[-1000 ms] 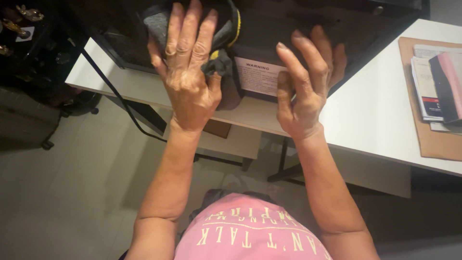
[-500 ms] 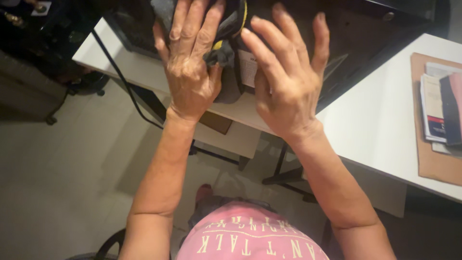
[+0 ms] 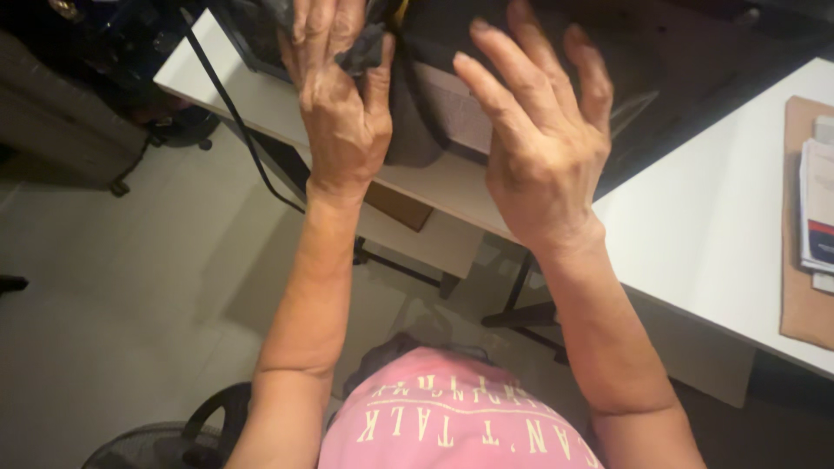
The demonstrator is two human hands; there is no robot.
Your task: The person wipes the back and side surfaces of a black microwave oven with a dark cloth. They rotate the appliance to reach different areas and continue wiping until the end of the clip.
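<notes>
My left hand (image 3: 340,104) presses a dark grey cloth (image 3: 408,113) with a yellow edge against the front of a black appliance (image 3: 539,35) standing on a white table (image 3: 695,226). Its fingers are bunched on a fold of the cloth near the top of the view. My right hand (image 3: 543,148) is raised beside it, fingers spread, over the appliance's pale label (image 3: 456,113), and holds nothing. Whether it touches the appliance I cannot tell.
A black cable (image 3: 234,113) hangs from the table's left end to the floor. A brown mat (image 3: 804,217) with stacked papers (image 3: 817,208) lies at the right edge. A fan (image 3: 156,443) sits at the bottom left. Dark furniture on castors stands at far left.
Both hands have shifted up toward the top of the view. My right hand has moved from the appliance's right side to its front near the cloth. The camera has drifted left.
</notes>
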